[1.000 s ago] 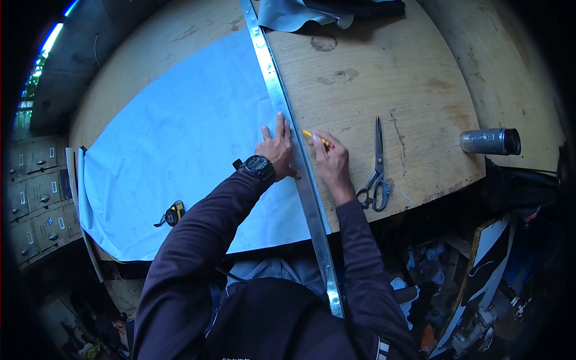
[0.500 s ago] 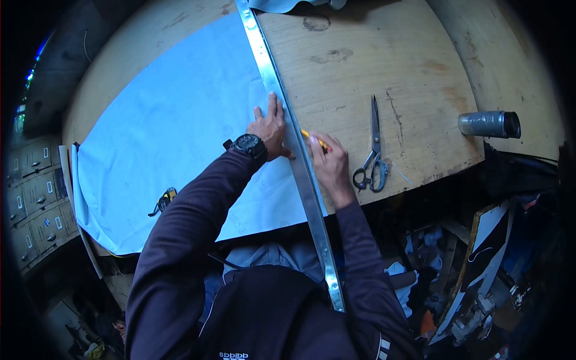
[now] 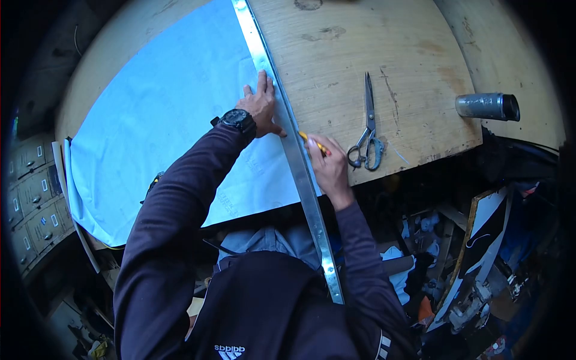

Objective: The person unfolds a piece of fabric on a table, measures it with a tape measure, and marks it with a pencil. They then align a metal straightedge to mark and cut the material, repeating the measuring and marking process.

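Observation:
A long metal straightedge (image 3: 309, 195) lies across the table and over the right edge of a pale blue sheet (image 3: 162, 120). My left hand (image 3: 260, 110), with a black watch at its wrist, presses flat on the straightedge and sheet, fingers spread. On the other side of the bar, my right hand (image 3: 330, 168) is closed around a yellow pencil (image 3: 314, 143). The pencil's tip is at the straightedge's right edge. To the right of that hand, a pair of scissors (image 3: 369, 123) lies with its blades together, pointing away from me.
A dark cylindrical container (image 3: 486, 107) lies on its side near the right of the wooden table (image 3: 420, 90). My left sleeve partly covers a small black and yellow object (image 3: 152, 185). Drawers (image 3: 36, 195) stand at left. Clutter and a leaning board (image 3: 471, 240) are below right.
My right hand and the pencil have moved toward me along the straightedge. The left hand keeps its place on the bar. The view has shifted, and my left sleeve covers more of the black and yellow object.

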